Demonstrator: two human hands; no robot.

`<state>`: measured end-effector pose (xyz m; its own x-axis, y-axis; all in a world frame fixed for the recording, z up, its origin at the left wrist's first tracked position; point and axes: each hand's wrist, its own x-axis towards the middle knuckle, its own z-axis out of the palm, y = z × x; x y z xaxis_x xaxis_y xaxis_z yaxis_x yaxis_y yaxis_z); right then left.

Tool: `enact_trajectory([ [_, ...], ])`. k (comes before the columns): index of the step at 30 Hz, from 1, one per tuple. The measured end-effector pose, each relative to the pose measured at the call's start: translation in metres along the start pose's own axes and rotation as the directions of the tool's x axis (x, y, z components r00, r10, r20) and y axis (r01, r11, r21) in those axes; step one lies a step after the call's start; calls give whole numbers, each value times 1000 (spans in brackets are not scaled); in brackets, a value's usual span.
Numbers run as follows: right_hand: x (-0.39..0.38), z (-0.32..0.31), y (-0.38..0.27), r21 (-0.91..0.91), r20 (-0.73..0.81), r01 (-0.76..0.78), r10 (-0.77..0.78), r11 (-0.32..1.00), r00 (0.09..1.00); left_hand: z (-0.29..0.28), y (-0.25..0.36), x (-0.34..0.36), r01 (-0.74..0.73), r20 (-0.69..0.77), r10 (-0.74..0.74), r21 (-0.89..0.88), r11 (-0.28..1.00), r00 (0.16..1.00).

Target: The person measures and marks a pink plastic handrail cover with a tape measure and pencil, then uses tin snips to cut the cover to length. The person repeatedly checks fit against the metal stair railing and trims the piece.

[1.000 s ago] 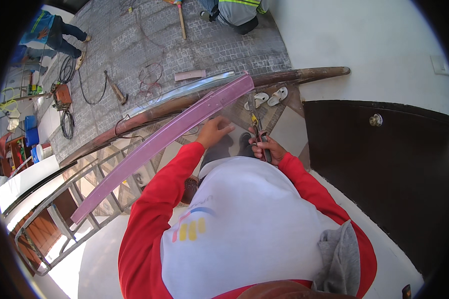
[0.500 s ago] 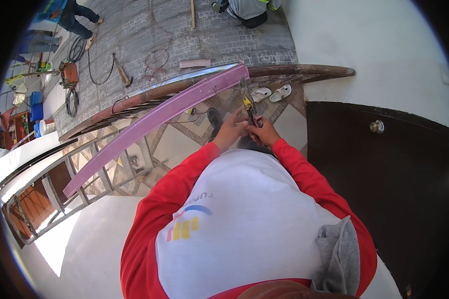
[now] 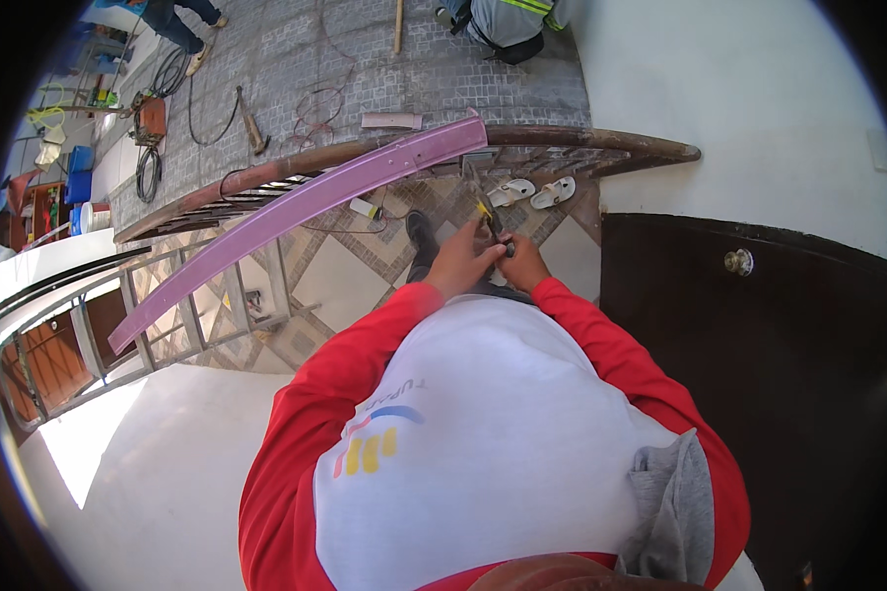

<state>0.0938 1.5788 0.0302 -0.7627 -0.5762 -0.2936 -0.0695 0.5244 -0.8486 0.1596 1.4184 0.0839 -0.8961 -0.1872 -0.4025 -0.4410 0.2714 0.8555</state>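
Note:
In front of my waist, both hands close together around a hand tool [image 3: 483,209] with a greyish head, a yellow middle and dark handles; it looks like tin snips, pointing away from me. My left hand [image 3: 462,258] wraps its left side, the fingers partly hidden. Against the handle end, my right hand [image 3: 524,264] is closed, its thumb and fingers near a dark round tip. Just beyond the tool's head is the right end of a long pink curved strip [image 3: 296,215], which slants down left over a railing and a ladder.
The brown railing [image 3: 601,143] curves across ahead, and the ladder [image 3: 189,320] lies to the left. White sandals [image 3: 554,192] sit on the tiles beyond my hands. A dark door [image 3: 749,374] stands right. Farther off are a hammer [image 3: 253,128], cables and two people.
My left hand has shifted slightly down the tool and covers more of it. The view has tilted a little, so the strip and ladder appear shifted left.

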Motion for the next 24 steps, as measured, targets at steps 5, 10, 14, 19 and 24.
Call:
enact_trajectory([
  [5, -4, -7, -8, 24, 55, 37, -39, 999, 998, 12, 2, -5, -88, -30, 90, 44, 995, 996],
  [10, -3, -8, -10, -10, 25, 51, -50, 999, 998, 12, 13, -8, -72, -35, 73, 42, 997, 997],
  [14, -3, -2, 15, -45, -6, -3, 2, 999, 1000, -4, 10, -2, -91, 38, 84, 244, 965, 996],
  [19, -14, 6, 57, 43, 70, -225, 222, 973, 973, -110, -44, 55, 22, -265, 330, 808, 589, 906],
  [24, -25, 11, 87, 188, 231, -552, 510, 812, 828, -189, -98, 82, 186, -237, 124, 926, 328, 964],
])
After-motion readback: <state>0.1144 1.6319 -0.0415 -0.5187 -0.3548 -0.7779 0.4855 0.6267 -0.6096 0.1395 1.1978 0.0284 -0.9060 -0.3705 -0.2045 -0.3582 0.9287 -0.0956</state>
